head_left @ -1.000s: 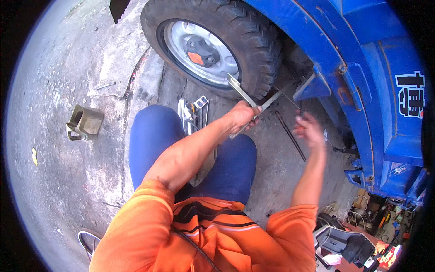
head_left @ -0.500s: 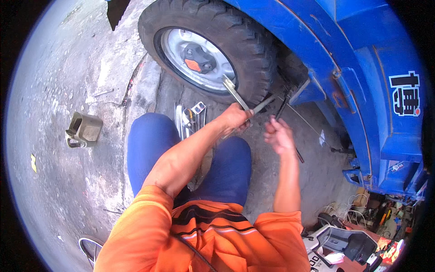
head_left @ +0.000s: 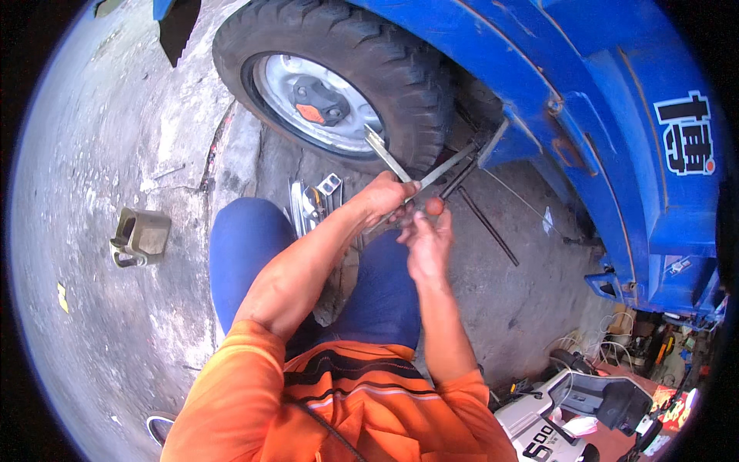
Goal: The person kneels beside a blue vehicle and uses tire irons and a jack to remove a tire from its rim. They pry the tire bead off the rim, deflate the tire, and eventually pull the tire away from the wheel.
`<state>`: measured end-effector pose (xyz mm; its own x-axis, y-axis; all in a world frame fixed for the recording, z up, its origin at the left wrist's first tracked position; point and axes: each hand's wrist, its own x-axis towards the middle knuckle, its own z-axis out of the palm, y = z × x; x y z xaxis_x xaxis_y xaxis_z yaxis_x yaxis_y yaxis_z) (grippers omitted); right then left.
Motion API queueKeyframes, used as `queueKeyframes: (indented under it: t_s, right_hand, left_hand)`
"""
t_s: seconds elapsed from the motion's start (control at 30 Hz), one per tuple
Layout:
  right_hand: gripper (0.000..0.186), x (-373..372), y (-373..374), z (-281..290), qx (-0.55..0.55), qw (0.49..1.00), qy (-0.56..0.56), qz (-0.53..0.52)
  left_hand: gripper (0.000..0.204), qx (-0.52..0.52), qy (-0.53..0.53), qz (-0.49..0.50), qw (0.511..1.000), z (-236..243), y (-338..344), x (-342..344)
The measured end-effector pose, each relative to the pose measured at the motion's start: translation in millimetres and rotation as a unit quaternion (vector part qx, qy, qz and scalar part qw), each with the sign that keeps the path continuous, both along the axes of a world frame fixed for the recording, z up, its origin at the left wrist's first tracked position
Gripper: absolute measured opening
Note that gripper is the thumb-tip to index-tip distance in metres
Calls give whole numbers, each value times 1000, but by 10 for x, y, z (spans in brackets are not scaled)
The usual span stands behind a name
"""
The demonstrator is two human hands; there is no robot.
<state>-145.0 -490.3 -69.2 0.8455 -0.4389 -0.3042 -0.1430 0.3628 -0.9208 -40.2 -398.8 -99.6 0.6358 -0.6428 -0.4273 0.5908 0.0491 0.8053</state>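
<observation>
Left hand (head_left: 387,196): grip closed on flat metal bars (head_left: 441,170), at the near side of the wheel (head_left: 419,100). Right hand (head_left: 428,248): grip closed at an orange-red handle (head_left: 435,206), just right. Floor (head_left: 539,300) is grey concrete, stained, cracked left. Dark rod (head_left: 490,228) lies right, olive container (head_left: 156,231) left. Blue vehicle (head_left: 608,162) far right, white machine (head_left: 526,412) near right.

Left arm (head_left: 296,279) is pointing to half past one, left hand (head_left: 385,196) is gripping, right arm (head_left: 446,327) is pointing near twelve, right hand (head_left: 428,245) is gripping close by
</observation>
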Motion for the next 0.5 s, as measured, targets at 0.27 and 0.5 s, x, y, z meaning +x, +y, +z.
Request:
queueKeyframes:
  t_s: [0.27,0.5]
  right_hand:
    - [26,16,-1080,431,-124,979,150,59]
    - [17,561,-2623,889,-225,947,55,-223]
  left_hand:
    - [26,-11,42,13,999,75,46,7]
    - [28,-9,34,-1,999,190,-44,-38]
